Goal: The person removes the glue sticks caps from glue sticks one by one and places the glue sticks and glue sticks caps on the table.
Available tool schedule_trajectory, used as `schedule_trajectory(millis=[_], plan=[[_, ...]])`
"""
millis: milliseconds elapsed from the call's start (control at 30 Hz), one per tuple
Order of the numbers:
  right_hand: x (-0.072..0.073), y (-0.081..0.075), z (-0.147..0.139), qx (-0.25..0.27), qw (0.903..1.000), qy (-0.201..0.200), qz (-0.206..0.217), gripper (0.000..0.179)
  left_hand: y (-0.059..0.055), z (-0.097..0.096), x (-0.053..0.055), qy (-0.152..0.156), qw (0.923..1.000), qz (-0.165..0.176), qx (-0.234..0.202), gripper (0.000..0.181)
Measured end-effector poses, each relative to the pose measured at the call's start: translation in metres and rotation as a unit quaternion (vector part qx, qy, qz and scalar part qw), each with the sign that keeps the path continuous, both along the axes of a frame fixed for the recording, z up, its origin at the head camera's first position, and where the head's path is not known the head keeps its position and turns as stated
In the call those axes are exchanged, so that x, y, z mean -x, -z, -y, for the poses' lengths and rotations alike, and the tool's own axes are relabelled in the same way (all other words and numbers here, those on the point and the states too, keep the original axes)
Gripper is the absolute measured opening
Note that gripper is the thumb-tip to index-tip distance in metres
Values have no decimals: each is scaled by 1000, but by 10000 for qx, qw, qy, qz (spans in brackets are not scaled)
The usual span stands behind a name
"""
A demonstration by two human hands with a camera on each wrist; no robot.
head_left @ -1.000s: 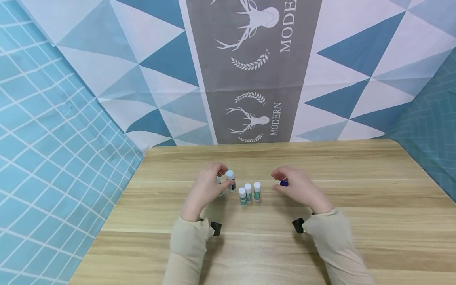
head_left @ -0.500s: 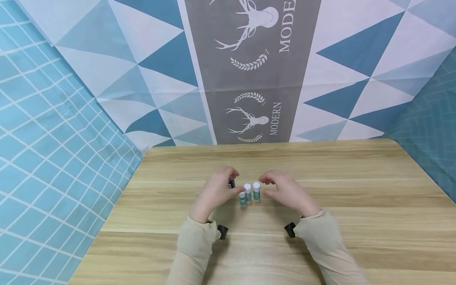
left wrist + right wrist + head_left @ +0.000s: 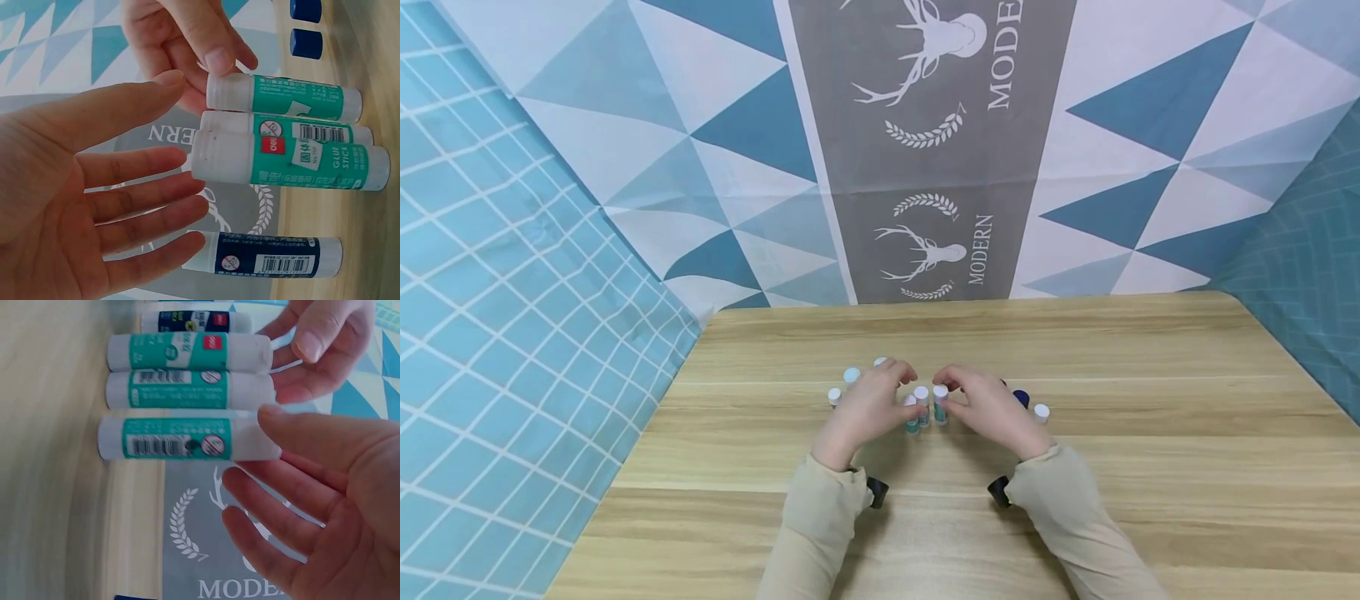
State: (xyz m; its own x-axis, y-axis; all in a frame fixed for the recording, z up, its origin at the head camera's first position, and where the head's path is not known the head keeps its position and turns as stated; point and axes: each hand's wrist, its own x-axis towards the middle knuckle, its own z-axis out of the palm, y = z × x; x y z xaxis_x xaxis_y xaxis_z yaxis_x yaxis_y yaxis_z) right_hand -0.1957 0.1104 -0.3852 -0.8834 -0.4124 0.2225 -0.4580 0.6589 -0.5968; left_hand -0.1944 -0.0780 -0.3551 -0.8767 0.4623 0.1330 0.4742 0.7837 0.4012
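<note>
Three green-labelled glue sticks with white caps stand upright between the hands in the head view. My right hand [image 3: 988,408] has its thumb and index finger at the cap of the rightmost glue stick [image 3: 181,439], pinching it. On the other side, my left hand [image 3: 874,406] reaches beside the caps of the left glue stick [image 3: 312,161] and the middle one [image 3: 162,389]. Its fingers are fairly straight, with the fingertips right at the caps and the thumb apart. Near the left fingers stands a navy-labelled glue stick [image 3: 269,256].
Left of the left hand are several white-capped sticks, including a small cap [image 3: 835,396] and a larger one [image 3: 852,375]. Behind the right hand stand a dark blue cap [image 3: 1021,398] and a white-capped stick [image 3: 1041,412]. Patterned cloth [image 3: 925,167] hangs behind the wooden table [image 3: 940,542].
Both hands have moved inward toward the three green glue sticks. The right hand has come left onto the rightmost one. Sticks behind both hands have come into view.
</note>
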Motion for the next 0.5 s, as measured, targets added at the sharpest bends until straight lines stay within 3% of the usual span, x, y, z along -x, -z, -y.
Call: schedule_trajectory(millis=[267,500], plan=[[-2,-4,1,-76,9996,281,47,15,2,-4,0,18,10000,-52,-28,36],[-11,-20,-3,41,9987,506,-102,18,4,-8,-1,126,9997,-190,-31,36]])
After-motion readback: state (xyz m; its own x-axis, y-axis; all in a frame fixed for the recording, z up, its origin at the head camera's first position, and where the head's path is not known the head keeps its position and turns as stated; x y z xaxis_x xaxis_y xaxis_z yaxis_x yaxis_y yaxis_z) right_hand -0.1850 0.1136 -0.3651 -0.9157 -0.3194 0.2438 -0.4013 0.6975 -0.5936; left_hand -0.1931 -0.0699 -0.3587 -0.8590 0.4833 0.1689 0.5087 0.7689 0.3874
